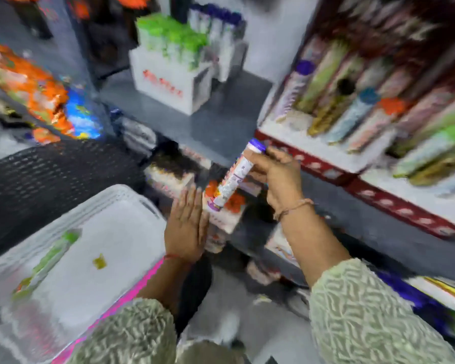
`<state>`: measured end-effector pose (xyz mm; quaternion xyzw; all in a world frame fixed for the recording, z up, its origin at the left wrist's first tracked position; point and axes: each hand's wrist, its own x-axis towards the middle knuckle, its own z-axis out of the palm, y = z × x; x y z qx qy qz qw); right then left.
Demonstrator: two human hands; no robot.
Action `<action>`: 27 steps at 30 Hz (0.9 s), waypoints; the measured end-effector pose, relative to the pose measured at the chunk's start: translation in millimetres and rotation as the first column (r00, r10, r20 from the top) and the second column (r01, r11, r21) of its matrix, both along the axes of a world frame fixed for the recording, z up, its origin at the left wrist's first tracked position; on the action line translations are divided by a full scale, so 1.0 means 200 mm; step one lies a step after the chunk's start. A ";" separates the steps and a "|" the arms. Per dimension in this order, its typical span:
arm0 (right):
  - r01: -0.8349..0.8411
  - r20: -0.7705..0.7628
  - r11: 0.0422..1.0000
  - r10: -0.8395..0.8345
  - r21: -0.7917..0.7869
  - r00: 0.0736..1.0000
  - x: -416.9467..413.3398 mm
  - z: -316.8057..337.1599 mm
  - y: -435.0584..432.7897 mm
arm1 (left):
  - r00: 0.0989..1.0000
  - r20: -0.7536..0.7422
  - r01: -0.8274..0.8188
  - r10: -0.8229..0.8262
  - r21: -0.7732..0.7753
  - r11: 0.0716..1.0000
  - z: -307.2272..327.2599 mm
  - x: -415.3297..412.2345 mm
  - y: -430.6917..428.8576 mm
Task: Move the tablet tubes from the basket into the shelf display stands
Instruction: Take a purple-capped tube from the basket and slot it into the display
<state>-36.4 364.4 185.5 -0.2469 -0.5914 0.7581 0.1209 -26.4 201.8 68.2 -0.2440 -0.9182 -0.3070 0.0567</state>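
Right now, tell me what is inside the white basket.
The white basket holds one green-capped tube and a small yellow scrap. The left sleeve covers its near corner.

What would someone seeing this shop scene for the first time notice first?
Probably the purple-capped tube held tilted in the right hand at the centre, with the left hand open and flat just below it. Next, the white display stand on the grey shelf above, packed with green-capped tubes. At lower left sits a white basket with one green-capped tube lying inside.

right hand holds a purple-capped tube tilted; left hand flat and empty beside the white basket.
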 end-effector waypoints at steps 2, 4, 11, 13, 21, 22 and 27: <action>0.110 -0.085 0.992 -0.105 0.065 0.991 0.14 0.16 0.22 | 0.985 -0.098 0.145 -0.143 0.014 0.989 0.13 -0.03 0.24; 0.202 -0.154 0.974 -0.185 0.103 0.971 0.27 0.29 0.41 | 0.952 -0.150 0.273 -0.268 0.014 0.962 0.23 -0.03 0.46; 0.341 -0.095 0.815 -0.338 0.468 0.936 0.47 0.60 0.86 | 0.847 -0.176 0.500 -0.501 -0.051 0.864 0.30 0.05 0.95; 0.298 -0.047 0.754 -0.336 0.586 0.941 0.48 0.67 0.93 | 0.838 -0.152 0.514 -0.524 -0.099 0.852 0.24 0.06 0.98; 0.054 0.057 0.427 -0.244 0.903 0.968 0.43 0.85 1.12 | 0.856 -0.114 0.480 -0.505 -0.189 0.856 0.18 0.07 0.99; 0.003 0.101 0.396 -0.241 0.918 0.965 0.43 0.85 1.14 | 0.858 -0.110 0.476 -0.503 -0.199 0.856 0.17 0.07 0.99; -0.184 0.252 0.253 -0.268 0.950 0.930 0.38 0.78 1.17 | 0.855 -0.078 0.485 -0.513 -0.231 0.843 0.18 0.05 0.99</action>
